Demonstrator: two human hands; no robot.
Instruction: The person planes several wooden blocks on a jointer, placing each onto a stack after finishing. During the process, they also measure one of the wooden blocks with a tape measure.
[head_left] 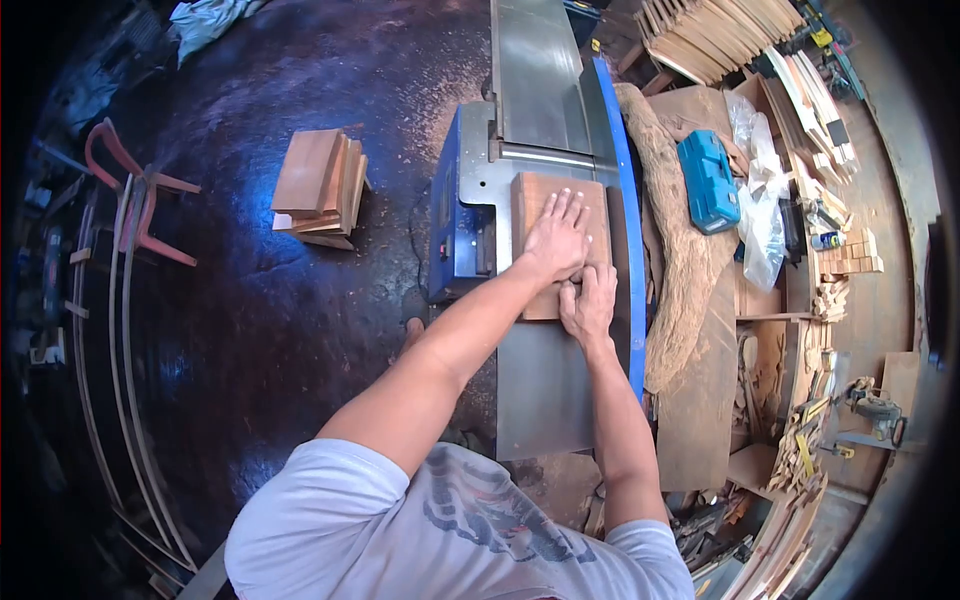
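A flat brown wooden board (537,200) lies on the metal bed of a blue planing machine (545,400), beside its long blue fence (622,200). My left hand (559,240) rests flat on top of the board with its fingers stretched forward. Close behind it, my right hand (590,300) is at the board's near right part, fingers bent and pressed against the wood. The board hides the part of the bed under it.
At the left, a stack of boards (312,175) stands above the dark floor, near a red chair frame (140,200). Right of the fence are a rough log (680,240), a teal case (708,180), clear plastic and piled wood pieces (715,35).
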